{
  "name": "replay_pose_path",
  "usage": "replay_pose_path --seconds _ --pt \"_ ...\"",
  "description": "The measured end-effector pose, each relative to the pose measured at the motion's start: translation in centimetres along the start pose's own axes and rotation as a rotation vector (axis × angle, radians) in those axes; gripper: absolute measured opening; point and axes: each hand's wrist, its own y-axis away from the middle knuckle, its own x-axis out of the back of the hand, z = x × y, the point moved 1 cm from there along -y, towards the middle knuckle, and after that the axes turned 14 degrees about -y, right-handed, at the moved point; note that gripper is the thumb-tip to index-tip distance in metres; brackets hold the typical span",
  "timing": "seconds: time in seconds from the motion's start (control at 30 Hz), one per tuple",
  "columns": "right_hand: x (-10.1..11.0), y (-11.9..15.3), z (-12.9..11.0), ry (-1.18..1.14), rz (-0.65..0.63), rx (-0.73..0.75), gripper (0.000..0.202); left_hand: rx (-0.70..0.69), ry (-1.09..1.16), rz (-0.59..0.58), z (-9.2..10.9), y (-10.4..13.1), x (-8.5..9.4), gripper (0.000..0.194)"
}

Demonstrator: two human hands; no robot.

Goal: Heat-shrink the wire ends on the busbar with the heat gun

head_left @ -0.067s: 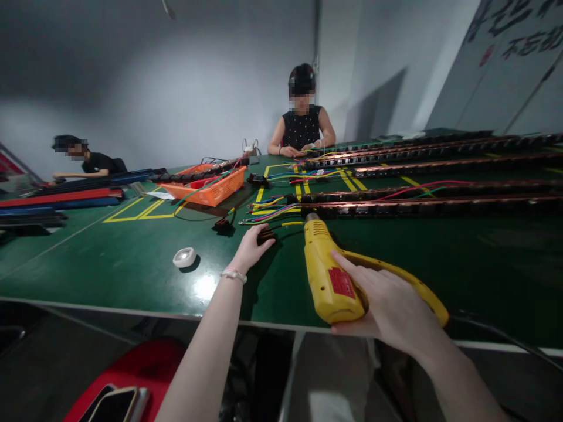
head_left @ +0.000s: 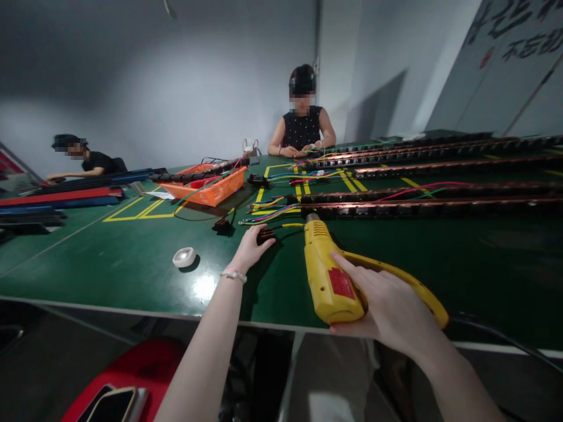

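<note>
My right hand [head_left: 387, 293] is wrapped round a yellow heat gun [head_left: 328, 272] with a red label. The gun's metal nozzle points away from me, at the left end of a long dark bar with copper strips [head_left: 396, 208]. My left hand [head_left: 253, 246] grips a small dark part with copper-coloured ridges [head_left: 265, 235] between thumb and fingers. A lead with a yellow sleeve [head_left: 292, 225] runs from that part toward the nozzle. Several coloured wires [head_left: 268, 218] stick out from the bar's end, just beyond my left hand.
A white tape roll [head_left: 185, 257] lies left on the green table [head_left: 132, 275]. Behind it stands an orange basket [head_left: 215, 190]. More long bars lie at the back right. One person sits across the table, another at far left. Phones rest on a red stool [head_left: 145, 363].
</note>
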Motion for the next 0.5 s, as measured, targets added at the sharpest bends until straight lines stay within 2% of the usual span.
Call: replay_pose_path --seconds 0.33,0.5 --pt "-1.3 -0.3 -2.4 0.05 0.058 0.039 0.106 0.052 -0.062 0.039 -0.9 -0.2 -0.9 0.032" --pt "-2.4 -0.9 -4.5 0.034 0.011 0.017 0.111 0.061 -0.039 0.043 -0.8 -0.2 -0.9 0.032"
